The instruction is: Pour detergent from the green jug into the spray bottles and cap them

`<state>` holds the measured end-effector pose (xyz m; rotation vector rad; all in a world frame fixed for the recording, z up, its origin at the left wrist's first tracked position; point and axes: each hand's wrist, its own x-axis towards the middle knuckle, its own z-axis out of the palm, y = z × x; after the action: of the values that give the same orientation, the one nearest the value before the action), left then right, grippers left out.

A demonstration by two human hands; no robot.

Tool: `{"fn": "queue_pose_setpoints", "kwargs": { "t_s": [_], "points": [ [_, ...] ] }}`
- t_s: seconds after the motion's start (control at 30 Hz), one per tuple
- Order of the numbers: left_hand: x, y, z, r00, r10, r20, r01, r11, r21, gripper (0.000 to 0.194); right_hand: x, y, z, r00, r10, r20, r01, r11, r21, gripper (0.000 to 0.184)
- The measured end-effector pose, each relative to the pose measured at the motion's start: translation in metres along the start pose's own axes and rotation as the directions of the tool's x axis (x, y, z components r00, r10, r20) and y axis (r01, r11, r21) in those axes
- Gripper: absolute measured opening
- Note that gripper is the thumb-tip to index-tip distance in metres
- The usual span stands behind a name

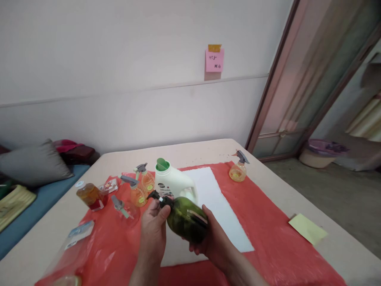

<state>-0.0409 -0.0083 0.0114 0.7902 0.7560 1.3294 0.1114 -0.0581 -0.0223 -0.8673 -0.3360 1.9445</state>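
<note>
A dark green pump bottle [188,218] is tilted in the air over the table, its black pump head toward the upper left. My left hand [154,224] pinches the black collar below the pump. Around the bottle's base on the right, my right hand [210,238] is wrapped. Just behind the bottle stands a pale green detergent jug [175,180] without its cap on, a green spout showing at its mouth. White paper [220,214] lies underneath, on a red plastic sheet [268,234].
Several spray bottles stand left of the jug, among them a clear one [127,214] and an amber one [138,195]. Another spray bottle [237,171] is at the back right. A bottle of brown liquid [91,196], a plastic pouch [79,234] and a yellow sticky note [308,228] lie on the table.
</note>
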Motion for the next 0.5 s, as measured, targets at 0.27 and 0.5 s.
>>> {"fn": "queue_pose_setpoints", "kwargs": {
  "t_s": [0.27, 0.5],
  "points": [
    [-0.009, 0.002, -0.005, 0.98, -0.034, 0.198, 0.018, 0.997, 0.081, 0.034, 0.004, 0.009, 0.0, 0.977, 0.211, -0.036, -0.214, 0.97, -0.117, 0.086],
    [0.006, 0.016, -0.028, 0.988, 0.1, -0.121, -0.058, 0.949, 0.311, 0.033, 0.008, -0.003, -0.005, 0.933, -0.171, -0.317, 0.075, 0.953, -0.292, 0.046]
  ]
}}
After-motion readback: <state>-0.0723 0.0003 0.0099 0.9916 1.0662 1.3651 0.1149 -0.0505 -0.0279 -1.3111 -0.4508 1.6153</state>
